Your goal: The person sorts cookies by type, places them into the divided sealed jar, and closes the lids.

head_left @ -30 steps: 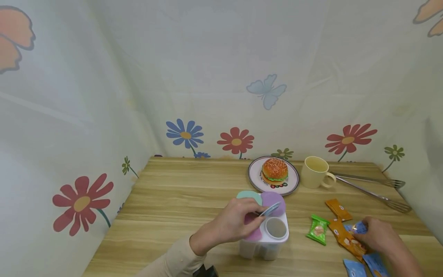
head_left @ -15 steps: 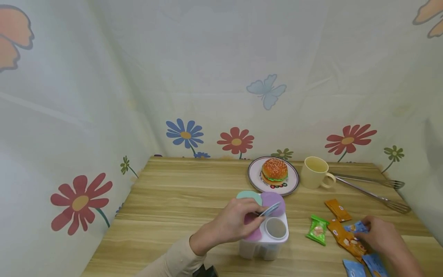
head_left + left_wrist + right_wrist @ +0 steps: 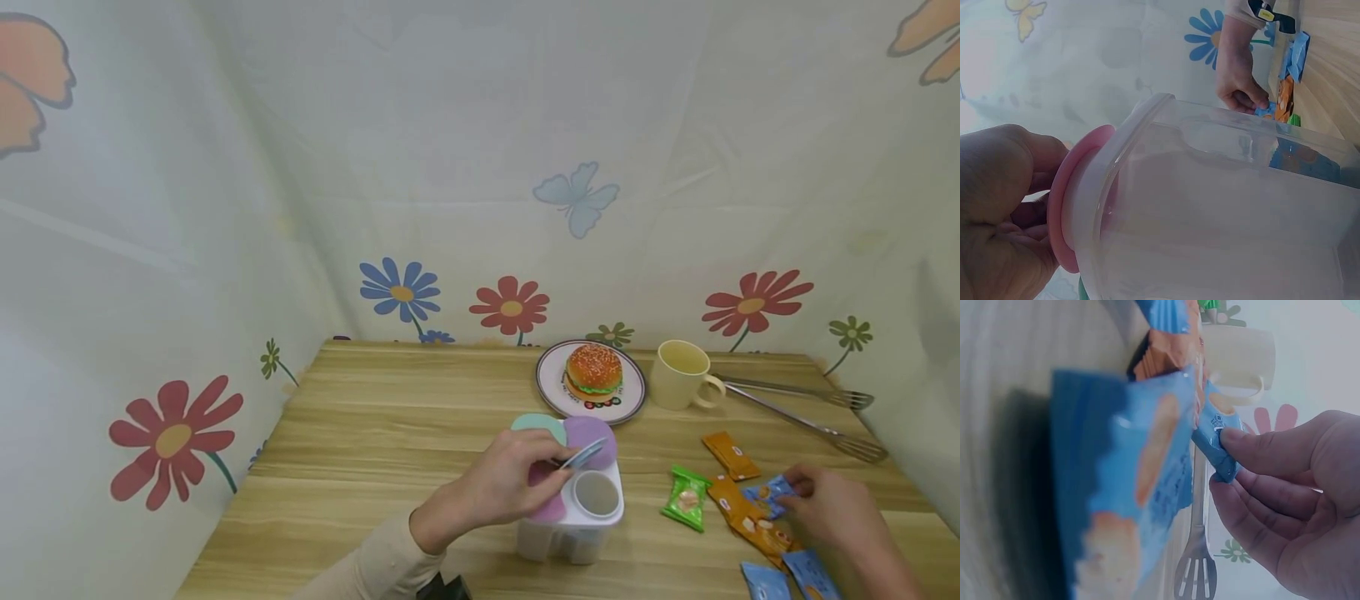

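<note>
Blue packet [image 3: 1213, 434] lies crinkled between right-hand fingers [image 3: 1244, 520].

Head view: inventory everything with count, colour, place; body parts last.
Table: 1, brown, centre
Backdrop: 1, white floral, behind table
Plate: 1, white, table's back
Burger: 1, brown, on plate
Mug: 1, yellow, beside plate
Utensils: 2, silver, beside mug
Container: 1, clear/white, front
Lids: 4, teal, purple, pink on container, light blue held
Green packet: 1, green, right
Orange packets: 2+, orange, right
Blue packets: 3, blue, right
Device: 1, black, bottom edge
Sleeve: 1, beige, beside device
Left hand: 1, bare, above container
Right hand: 1, bare, pinching blue packet
</note>
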`<control>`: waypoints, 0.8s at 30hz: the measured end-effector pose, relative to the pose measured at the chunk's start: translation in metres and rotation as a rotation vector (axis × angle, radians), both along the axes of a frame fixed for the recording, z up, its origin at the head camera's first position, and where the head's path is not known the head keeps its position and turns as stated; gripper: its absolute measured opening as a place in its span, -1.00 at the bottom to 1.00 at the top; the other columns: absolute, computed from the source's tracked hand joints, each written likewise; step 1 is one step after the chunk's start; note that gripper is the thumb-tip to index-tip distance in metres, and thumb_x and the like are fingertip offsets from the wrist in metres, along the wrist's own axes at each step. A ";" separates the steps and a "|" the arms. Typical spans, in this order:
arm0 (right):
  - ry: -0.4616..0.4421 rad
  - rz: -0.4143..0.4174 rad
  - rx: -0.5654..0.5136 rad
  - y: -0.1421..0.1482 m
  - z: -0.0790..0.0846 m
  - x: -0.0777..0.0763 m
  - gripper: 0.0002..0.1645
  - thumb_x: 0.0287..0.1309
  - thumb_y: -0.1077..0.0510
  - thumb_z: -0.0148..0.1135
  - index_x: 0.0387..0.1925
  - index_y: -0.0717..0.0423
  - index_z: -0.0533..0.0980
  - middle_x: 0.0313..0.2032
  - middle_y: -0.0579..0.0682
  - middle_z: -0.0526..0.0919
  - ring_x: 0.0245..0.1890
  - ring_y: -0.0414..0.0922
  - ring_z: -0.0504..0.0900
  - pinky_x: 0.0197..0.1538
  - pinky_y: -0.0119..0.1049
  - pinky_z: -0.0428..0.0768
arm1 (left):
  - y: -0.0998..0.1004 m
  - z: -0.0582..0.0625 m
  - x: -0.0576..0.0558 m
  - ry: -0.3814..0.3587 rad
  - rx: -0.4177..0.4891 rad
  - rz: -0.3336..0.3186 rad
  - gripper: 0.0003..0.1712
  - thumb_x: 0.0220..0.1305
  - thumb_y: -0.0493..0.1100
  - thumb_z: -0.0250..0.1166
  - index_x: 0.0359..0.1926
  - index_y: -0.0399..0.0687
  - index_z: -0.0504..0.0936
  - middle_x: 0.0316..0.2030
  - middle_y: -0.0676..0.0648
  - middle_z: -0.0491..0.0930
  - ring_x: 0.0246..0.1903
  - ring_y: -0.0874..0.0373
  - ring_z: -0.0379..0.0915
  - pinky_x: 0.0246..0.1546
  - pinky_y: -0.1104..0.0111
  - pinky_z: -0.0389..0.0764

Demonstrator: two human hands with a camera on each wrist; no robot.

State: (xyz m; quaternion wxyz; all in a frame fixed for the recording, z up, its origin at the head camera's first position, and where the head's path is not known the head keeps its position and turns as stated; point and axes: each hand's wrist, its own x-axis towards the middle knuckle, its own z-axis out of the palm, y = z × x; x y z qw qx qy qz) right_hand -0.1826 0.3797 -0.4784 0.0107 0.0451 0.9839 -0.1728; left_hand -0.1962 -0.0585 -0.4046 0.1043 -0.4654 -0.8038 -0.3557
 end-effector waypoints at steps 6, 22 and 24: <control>0.030 0.013 -0.003 -0.001 0.003 0.002 -0.68 -0.01 0.19 0.42 -0.24 0.32 0.59 -0.43 0.05 0.70 -0.40 0.04 0.64 -0.26 0.10 0.52 | 0.000 0.000 0.000 -0.006 -0.001 0.002 -0.81 0.24 -0.22 0.34 -0.13 -0.15 0.72 -0.29 0.02 0.69 -0.24 0.38 0.52 -0.17 0.71 0.51; 0.160 0.029 -0.010 0.000 0.005 0.008 -0.84 0.08 0.23 0.30 -0.27 0.21 0.65 -0.39 0.05 0.75 -0.47 -0.10 0.61 -0.35 -0.07 0.47 | 0.000 -0.001 0.000 -0.012 0.002 -0.004 -0.84 0.24 -0.22 0.34 -0.17 -0.16 0.71 -0.29 0.00 0.69 -0.25 0.39 0.52 -0.18 0.71 0.51; 0.168 0.023 -0.010 -0.002 0.007 0.008 -0.84 0.09 0.24 0.29 -0.26 0.21 0.65 -0.39 0.05 0.75 -0.47 -0.12 0.60 -0.37 -0.10 0.46 | 0.000 -0.001 0.000 -0.016 0.002 -0.003 -0.84 0.24 -0.22 0.34 -0.17 -0.16 0.71 -0.28 0.00 0.69 -0.25 0.40 0.51 -0.18 0.72 0.51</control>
